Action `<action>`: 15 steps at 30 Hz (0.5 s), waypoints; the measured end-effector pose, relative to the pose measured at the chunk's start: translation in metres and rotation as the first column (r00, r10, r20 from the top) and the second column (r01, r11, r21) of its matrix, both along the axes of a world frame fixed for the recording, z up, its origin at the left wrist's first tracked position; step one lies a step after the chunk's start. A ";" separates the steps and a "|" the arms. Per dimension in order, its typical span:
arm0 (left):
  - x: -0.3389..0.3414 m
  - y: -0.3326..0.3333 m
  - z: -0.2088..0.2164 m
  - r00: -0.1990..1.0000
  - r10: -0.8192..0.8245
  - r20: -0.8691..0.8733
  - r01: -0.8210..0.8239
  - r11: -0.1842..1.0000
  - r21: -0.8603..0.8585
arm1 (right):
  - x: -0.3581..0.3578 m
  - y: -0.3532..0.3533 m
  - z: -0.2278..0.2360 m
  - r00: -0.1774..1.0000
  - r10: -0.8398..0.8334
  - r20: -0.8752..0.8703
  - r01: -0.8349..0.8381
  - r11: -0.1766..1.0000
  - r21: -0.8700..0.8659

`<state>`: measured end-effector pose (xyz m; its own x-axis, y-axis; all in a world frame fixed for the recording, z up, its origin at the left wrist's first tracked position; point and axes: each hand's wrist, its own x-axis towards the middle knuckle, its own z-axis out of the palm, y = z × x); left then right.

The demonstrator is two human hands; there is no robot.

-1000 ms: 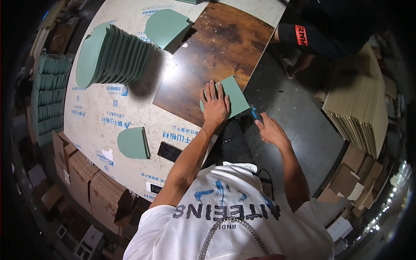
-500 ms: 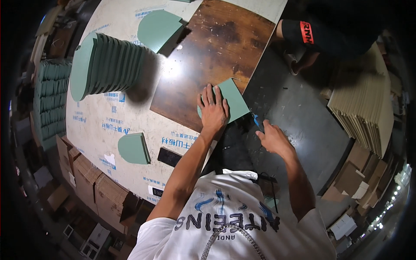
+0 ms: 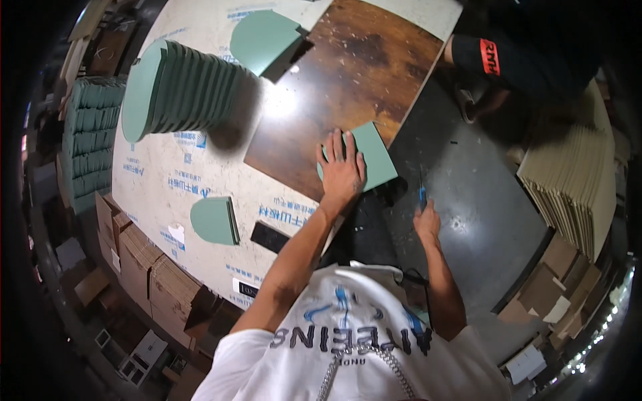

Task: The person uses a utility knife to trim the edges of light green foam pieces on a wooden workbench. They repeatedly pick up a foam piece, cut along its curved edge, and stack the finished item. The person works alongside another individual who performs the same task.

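Observation:
My left hand (image 3: 344, 172) lies flat, fingers spread, on a green panel (image 3: 378, 155) with one rounded end. That panel rests on the brown wood-grain board (image 3: 361, 60) and its square corner juts past the edge. To the right, over the grey floor, my right hand (image 3: 426, 222) is closed around a slim blue-handled tool (image 3: 422, 195). Its thin dark tip points away from me and is apart from the panel; its exact kind is hard to make out.
A tall stack of green rounded panels (image 3: 184, 90) stands on the white table (image 3: 160, 167). Another green panel (image 3: 264, 40) lies beyond it. Nearer are a short green pile (image 3: 212, 220) and a dark phone (image 3: 269, 236). Beige panels (image 3: 568, 174) lean at right, beside a person's leg (image 3: 471, 57).
My right hand and the blue tool have moved right, away from the panel's corner. My left hand still presses the panel. The whole view has shifted slightly.

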<state>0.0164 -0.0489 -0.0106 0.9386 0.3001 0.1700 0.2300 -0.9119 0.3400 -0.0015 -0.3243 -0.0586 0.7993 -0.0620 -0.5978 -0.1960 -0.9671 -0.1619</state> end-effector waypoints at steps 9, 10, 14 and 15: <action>-0.006 -0.003 -0.007 0.998 0.069 0.014 -0.067 0.995 -0.073 | 0.016 0.101 0.034 0.718 -0.569 -0.400 0.452 -0.056 0.890; -0.003 -0.005 -0.005 0.995 0.097 -0.004 -0.097 0.985 -0.145 | 0.018 0.099 0.024 0.718 -0.582 -0.381 0.442 -0.042 0.896; -0.003 0.041 0.011 0.913 0.132 -0.385 -0.306 0.847 -0.435 | 0.038 0.095 0.068 0.773 -0.540 -0.333 0.422 0.045 0.906; -0.007 0.055 0.006 0.926 0.092 -0.365 -0.326 0.681 -0.656 | 0.046 0.090 0.081 0.801 -0.502 -0.326 0.415 0.074 0.907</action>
<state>0.0094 0.0063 -0.0045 0.8035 0.4145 -0.4272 0.5747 -0.3528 0.7385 0.0443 -0.2338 0.0228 0.8725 0.1094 -0.4762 -0.4884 0.1666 -0.8566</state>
